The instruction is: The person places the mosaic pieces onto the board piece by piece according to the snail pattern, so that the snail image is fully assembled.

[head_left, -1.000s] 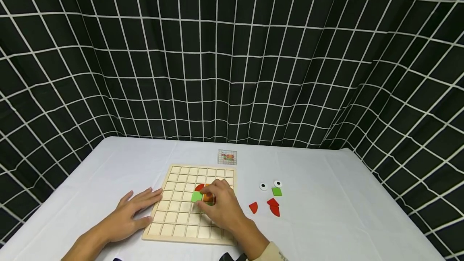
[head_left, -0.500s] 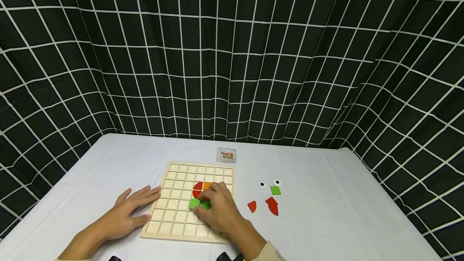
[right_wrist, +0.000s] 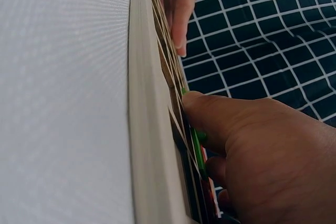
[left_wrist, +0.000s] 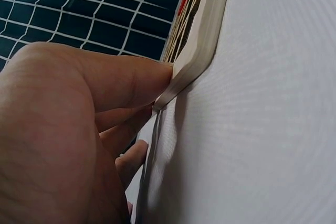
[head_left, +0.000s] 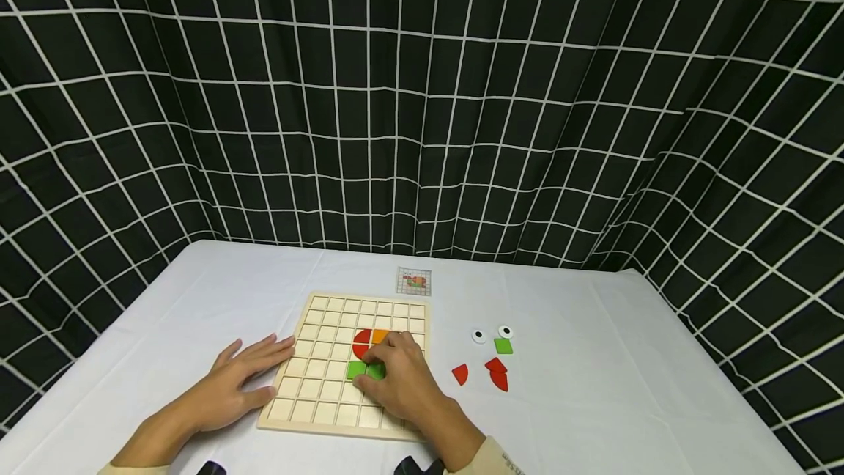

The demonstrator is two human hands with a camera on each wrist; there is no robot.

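Observation:
The wooden grid board (head_left: 316, 369) lies on the table before me. My right hand (head_left: 405, 376) is over its middle, thumb and index finger pinching a light green square tile (head_left: 356, 370). Another green tile (head_left: 376, 372) sits just right of it, partly under the hand. Above them are red quarter-round tiles (head_left: 361, 337) and an orange tile (head_left: 379, 336); the hand hides part of this group. My left hand (head_left: 231, 391) rests at the board's left edge with its fingers extended. In the left wrist view, the thumb (left_wrist: 136, 80) touches the board's rim (left_wrist: 202, 45).
Right of the board lie loose red quarter-round tiles (head_left: 460, 374), a green square (head_left: 503, 346) and two eye discs (head_left: 478, 336). A small picture card (head_left: 414, 281) lies behind the board on the white table (head_left: 593, 387). A black grid curtain (head_left: 422, 108) surrounds the back and sides.
The right hand has brought the light green tile one row nearer to me, uncovering a lower red tile. It then holds there. The left hand stays at the board's edge.

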